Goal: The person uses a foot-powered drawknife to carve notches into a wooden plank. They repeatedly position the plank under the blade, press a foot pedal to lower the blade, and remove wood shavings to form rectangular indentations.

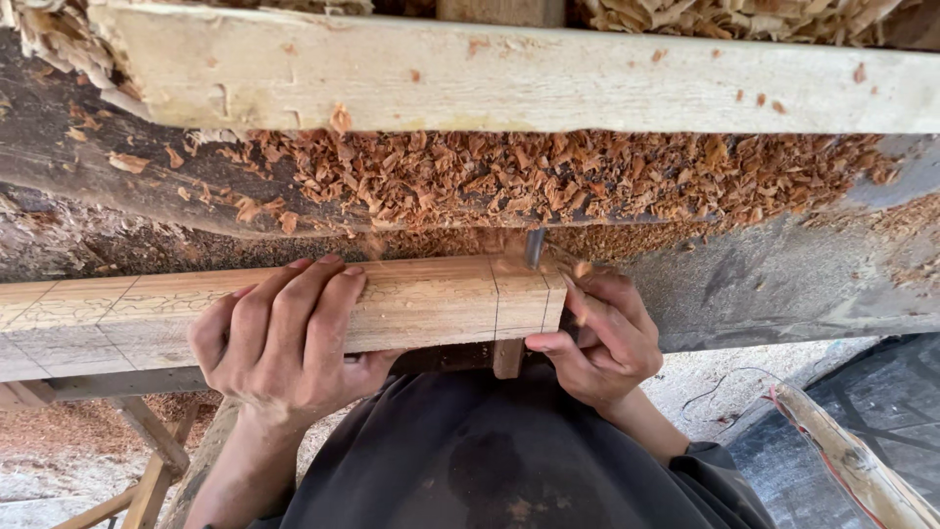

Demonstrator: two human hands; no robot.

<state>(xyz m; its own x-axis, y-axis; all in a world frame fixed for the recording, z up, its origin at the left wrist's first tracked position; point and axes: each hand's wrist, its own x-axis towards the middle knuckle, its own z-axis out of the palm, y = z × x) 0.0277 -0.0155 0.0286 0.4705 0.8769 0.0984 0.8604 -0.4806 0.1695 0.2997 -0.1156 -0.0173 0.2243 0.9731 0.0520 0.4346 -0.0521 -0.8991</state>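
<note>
Clamping the marked wooden beam (294, 309), the left hand (284, 338) may slip while the right hand (597, 338) grips the chisel (534, 250), so the blade could cut fingers.

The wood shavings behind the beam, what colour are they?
Reddish-brown wood shavings, seen from the head view.

A dark charcoal-grey garment is worn over the torso (490, 460), seen from above at the bottom of the view; its cloth is plain and softly creased, and a faint dusty smudge is seen near the middle. A sleeve (720, 480) of the same dark cloth is seen at the right arm, ending short of the wrist, so that the forearm is left bare. The left forearm is bare as far as it is shown. No gloves, rings or watch are seen on the left hand (284, 338) or the right hand (599, 338). Short, unpainted nails are borne by the fingers (348, 294).
</note>
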